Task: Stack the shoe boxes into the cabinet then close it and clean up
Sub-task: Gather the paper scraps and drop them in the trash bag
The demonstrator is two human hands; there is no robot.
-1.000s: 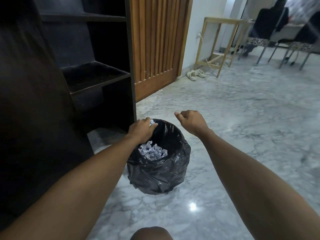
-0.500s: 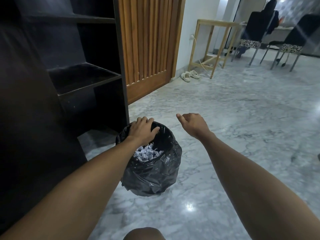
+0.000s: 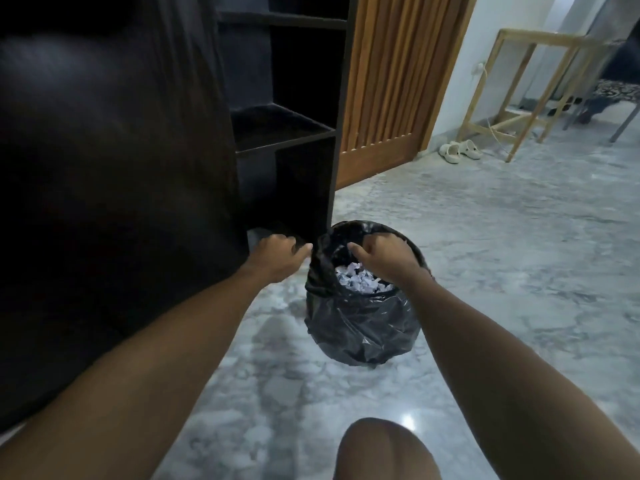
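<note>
My right hand (image 3: pixel 379 256) is now gripping the bin liner (image 3: pixel 360 323) rim at frame centre; left hand (image 3: pixel 277 252) is pinching its gathered edge, I judge for tying.

Left hand (image 3: pixel 277 252) and right hand (image 3: pixel 382 256), apparently both pinching the black bin bag (image 3: pixel 360 327), paper scraps (image 3: pixel 358 280) inside.

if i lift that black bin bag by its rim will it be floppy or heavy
Likely floppy: the bag is thin, creased plastic, already bunching where the left hand pinches its rim. Probably light, since only crumpled paper shows inside. The right hand grips the far rim.
</note>
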